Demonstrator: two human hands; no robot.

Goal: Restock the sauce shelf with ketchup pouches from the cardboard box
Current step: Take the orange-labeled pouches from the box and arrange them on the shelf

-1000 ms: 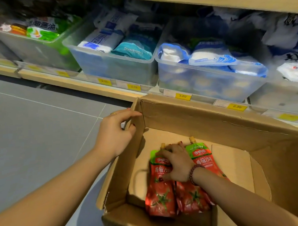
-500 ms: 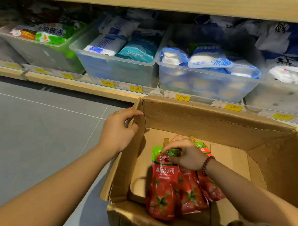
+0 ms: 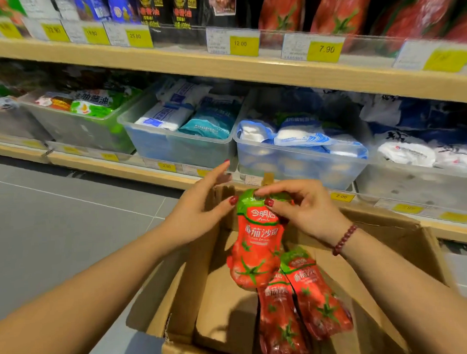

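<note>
Right hand [image 3: 303,208] pinches ketchup pouch [image 3: 256,245] top; fingers [image 3: 286,188] hide its neck.

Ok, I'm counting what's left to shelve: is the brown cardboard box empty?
Not empty: two red plastic ketchup pouches lie inside the brown cardboard box; the right hand holds a third pouch above it.
</note>
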